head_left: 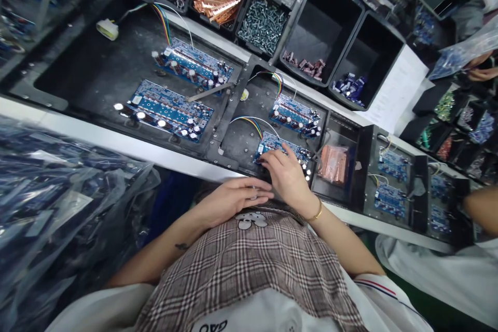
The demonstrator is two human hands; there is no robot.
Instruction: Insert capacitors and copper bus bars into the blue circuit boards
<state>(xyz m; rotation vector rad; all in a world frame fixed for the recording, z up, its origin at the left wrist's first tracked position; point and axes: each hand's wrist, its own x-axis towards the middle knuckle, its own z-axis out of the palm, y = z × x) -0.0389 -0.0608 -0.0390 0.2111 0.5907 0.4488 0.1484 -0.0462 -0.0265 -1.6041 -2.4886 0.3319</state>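
Note:
My right hand (288, 176) is over the near circuit board (272, 141) in the middle black tray. Its thumb and fingertips draw together at the board's left end; anything between them is too small or hidden to make out. Part of that blue board lies under the hand, and coloured wires (254, 123) run from its upper left. My left hand (233, 198) rests at the tray's front edge, fingers stretched out, a ring on one of them, with nothing visible in it. Behind the near board lies a second circuit board (293, 113) with capacitors along its edge.
Left, a larger tray (78, 70) holds two populated boards (171, 109) and a connector (108, 29). Bins of screws (262, 23), copper parts (216, 5) and capacitors (350, 85) stand behind. Bagged copper pieces (333, 163) lie right. Plastic-wrapped boards (58, 207) fill the left; another person's arm (482, 210) is far right.

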